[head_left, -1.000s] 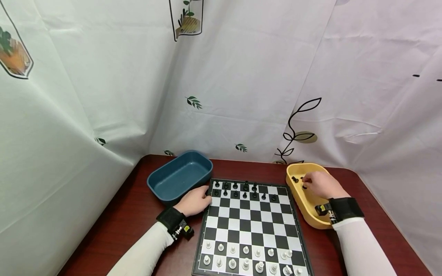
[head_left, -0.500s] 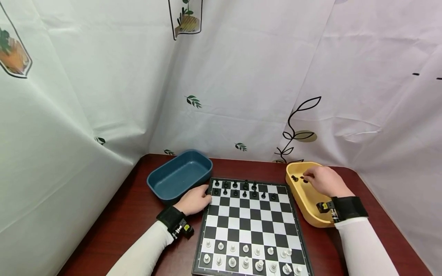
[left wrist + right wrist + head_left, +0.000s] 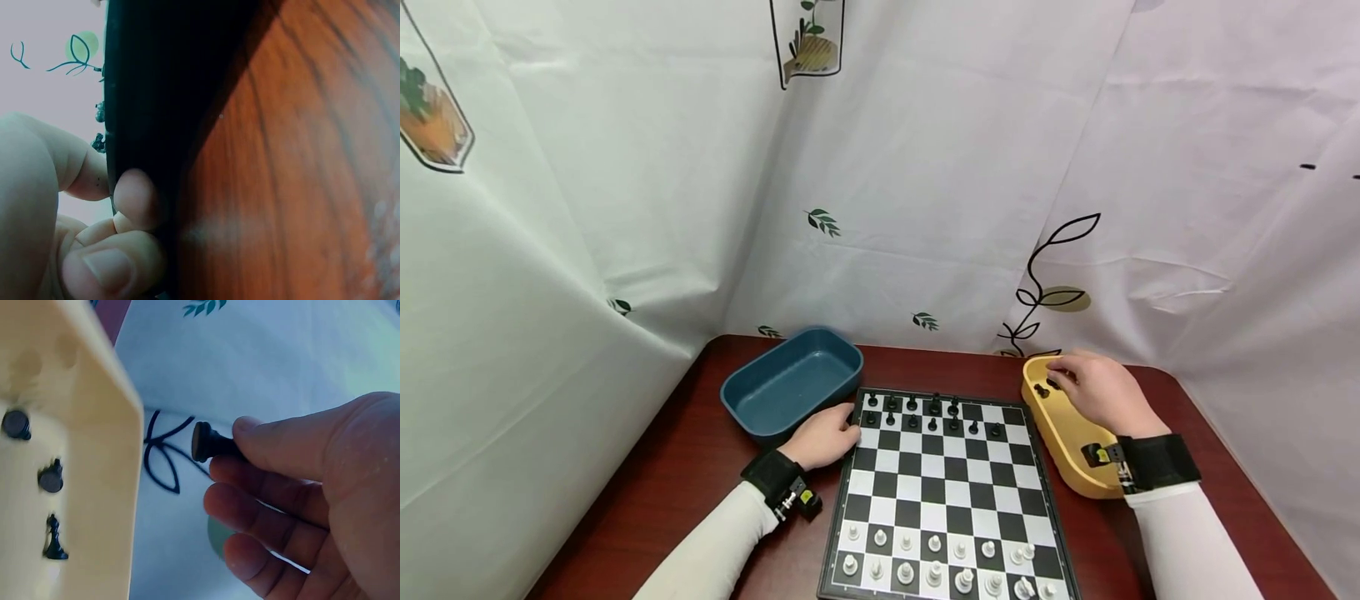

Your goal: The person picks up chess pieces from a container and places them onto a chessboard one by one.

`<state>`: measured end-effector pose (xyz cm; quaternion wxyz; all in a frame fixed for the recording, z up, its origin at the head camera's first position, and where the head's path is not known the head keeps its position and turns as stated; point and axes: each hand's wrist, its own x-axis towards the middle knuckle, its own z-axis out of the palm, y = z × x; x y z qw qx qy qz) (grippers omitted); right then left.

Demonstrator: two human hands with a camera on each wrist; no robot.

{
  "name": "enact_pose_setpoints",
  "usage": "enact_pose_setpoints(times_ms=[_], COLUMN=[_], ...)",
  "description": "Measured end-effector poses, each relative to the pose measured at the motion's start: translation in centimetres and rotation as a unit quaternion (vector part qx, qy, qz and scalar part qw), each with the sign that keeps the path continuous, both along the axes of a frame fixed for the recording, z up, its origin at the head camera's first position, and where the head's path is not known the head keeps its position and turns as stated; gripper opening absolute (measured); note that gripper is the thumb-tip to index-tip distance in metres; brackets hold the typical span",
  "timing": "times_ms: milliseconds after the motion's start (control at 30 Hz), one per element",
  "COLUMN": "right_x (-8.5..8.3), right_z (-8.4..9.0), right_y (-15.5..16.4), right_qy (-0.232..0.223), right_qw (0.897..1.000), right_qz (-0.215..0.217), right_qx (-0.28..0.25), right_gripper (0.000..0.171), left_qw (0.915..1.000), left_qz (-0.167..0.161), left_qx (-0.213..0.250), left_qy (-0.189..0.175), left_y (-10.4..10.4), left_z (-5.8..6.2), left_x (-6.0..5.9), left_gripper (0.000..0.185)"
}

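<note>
My right hand (image 3: 1101,393) is over the far end of the yellow tray (image 3: 1067,468). In the right wrist view its thumb and index finger pinch a black chess piece (image 3: 211,444), base outward; the top is hidden in the fingers. More black pieces lie in the tray, among them a slender piece (image 3: 55,539). My left hand (image 3: 820,437) grips the left edge of the chessboard (image 3: 955,471), its fingers curled about the rim (image 3: 111,81). Black chessmen (image 3: 934,407) stand at the board's far side, white chessmen (image 3: 934,573) at the near side.
An empty blue tray (image 3: 790,387) stands at the back left, beyond my left hand. The dark red table (image 3: 760,575) borders a white patterned cloth (image 3: 880,208) behind and at the sides.
My right hand has lifted from inside the yellow tray and moved slightly away from me, with a black chess piece in its fingertips. The left hand stays on the board's edge.
</note>
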<state>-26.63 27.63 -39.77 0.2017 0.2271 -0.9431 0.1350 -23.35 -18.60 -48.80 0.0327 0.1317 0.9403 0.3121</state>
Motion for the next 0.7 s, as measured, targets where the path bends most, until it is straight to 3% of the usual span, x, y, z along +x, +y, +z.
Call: enact_pose_setpoints(times_ms=[400, 700], right_x=[0.4, 0.3], right_z=[0.4, 0.1], right_y=[-2.0, -2.7], right_qy=[-0.018, 0.039], right_qw=[1.0, 0.997], right_qz=[0.017, 0.055], right_qx=[-0.012, 0.023], right_gripper=[0.017, 0.009], left_qw=[1.0, 1.0], left_qz=[0.001, -0.001], left_qx=[0.003, 0.006], left_qy=[0.001, 0.0], left_y=[0.0, 0.1], left_z=[-0.3, -0.1], left_x=[-0.1, 0.0], left_gripper=[0.044, 0.044])
